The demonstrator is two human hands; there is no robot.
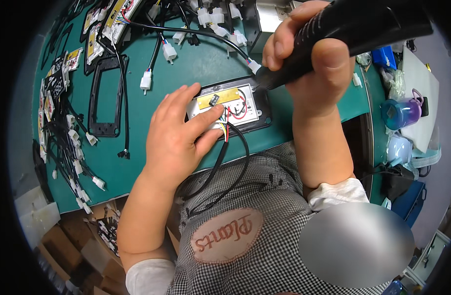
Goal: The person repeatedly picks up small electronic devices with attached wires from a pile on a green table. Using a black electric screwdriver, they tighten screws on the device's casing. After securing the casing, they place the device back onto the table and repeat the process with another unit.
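Observation:
A black rectangular frame (266, 118) lies on the bench in front of me, holding a white circuit board (253, 112) with a gold-coloured strip and a small black part on it. My left hand (179, 118) rests spread over the left end of this panel. Its index fingertip touches the board where coloured wires come out, and the thumb lies just nearer to me. My right hand (319, 69) is wrapped round a black electric screwdriver (368, 27) with a ribbed grip. The dark, blurred tip of the tool sits over the frame's far right corner, hiding exact contact.
Black cables (216, 169) run from the board to my checked apron (225, 196). A loose black frame (106, 96) lies left of my hand. Cables with white connectors (169, 51) crowd the far side and left edge. A purple-blue cup (402, 113) stands at right.

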